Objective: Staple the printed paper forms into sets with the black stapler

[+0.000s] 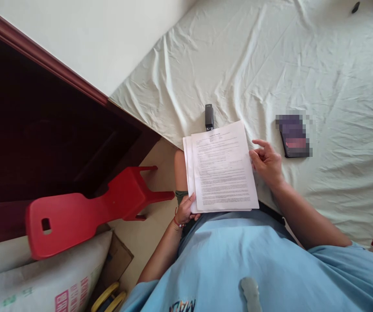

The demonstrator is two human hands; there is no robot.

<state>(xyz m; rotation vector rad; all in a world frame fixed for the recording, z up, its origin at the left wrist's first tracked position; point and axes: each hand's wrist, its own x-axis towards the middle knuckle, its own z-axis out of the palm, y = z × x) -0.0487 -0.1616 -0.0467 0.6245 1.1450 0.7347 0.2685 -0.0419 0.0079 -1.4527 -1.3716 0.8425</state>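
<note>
Printed sheets of paper (222,173) lie fanned over my lap, several edges showing at the left. My left hand (186,209) grips their lower left corner, thumb on top and fingers underneath. My right hand (267,164) is beside the sheets' right edge, its fingers apart and slightly bent. The fingertips come very close to the paper, but nothing shows between them. Just beyond the top edge of the sheets, a black stapler (209,116) rests on the pale bedsheet, its near end close to the paper.
On the pale bedsheet (329,78), a dark phone (295,136), partly pixelated, lies to the right. A small dark object (355,7) is at the far right. To the left are a red plastic chair (66,221), a printed white sack (59,273) and a cardboard box (118,255).
</note>
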